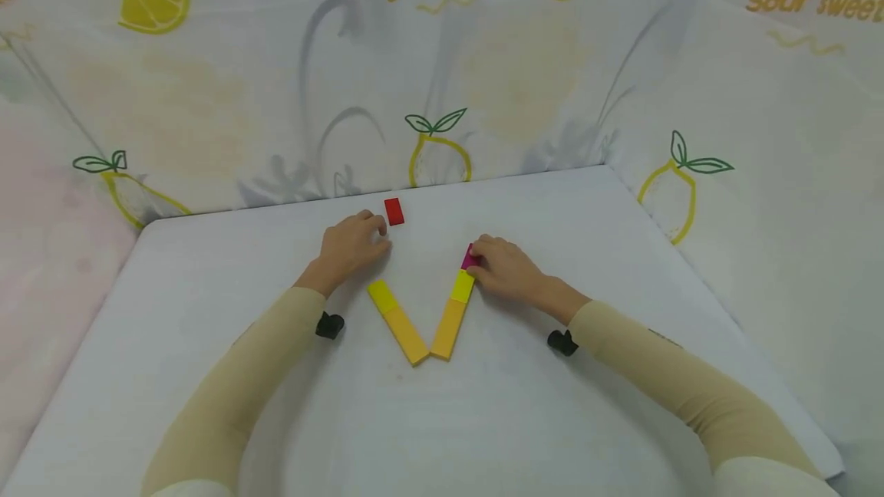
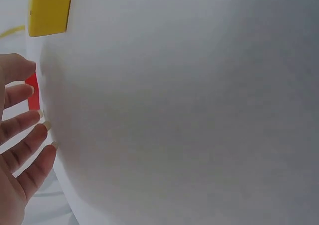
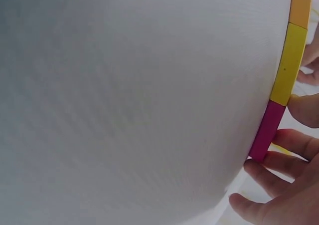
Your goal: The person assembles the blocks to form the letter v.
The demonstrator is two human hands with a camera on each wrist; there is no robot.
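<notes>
Several flat blocks form a V on the white table. Its right arm runs from an orange block (image 1: pixel 449 330) through a yellow block (image 1: pixel 463 286) to a magenta block (image 1: pixel 470 258) at the far end. My right hand (image 1: pixel 507 268) pinches the magenta block, the thumb near its joint with the yellow one in the right wrist view. The V's left arm has an orange block (image 1: pixel 406 336) and a yellow block (image 1: pixel 382 296). Beyond that arm, my left hand (image 1: pixel 352 244) holds nothing, its fingers loosely bent. Just past its fingertips lies a red block (image 1: pixel 394 211).
The white table (image 1: pixel 428 428) ends at the back against a hanging cloth (image 1: pixel 262 83) printed with lemons and lettering. Small black devices show by the left wrist (image 1: pixel 330 325) and the right wrist (image 1: pixel 562 342), low over the table.
</notes>
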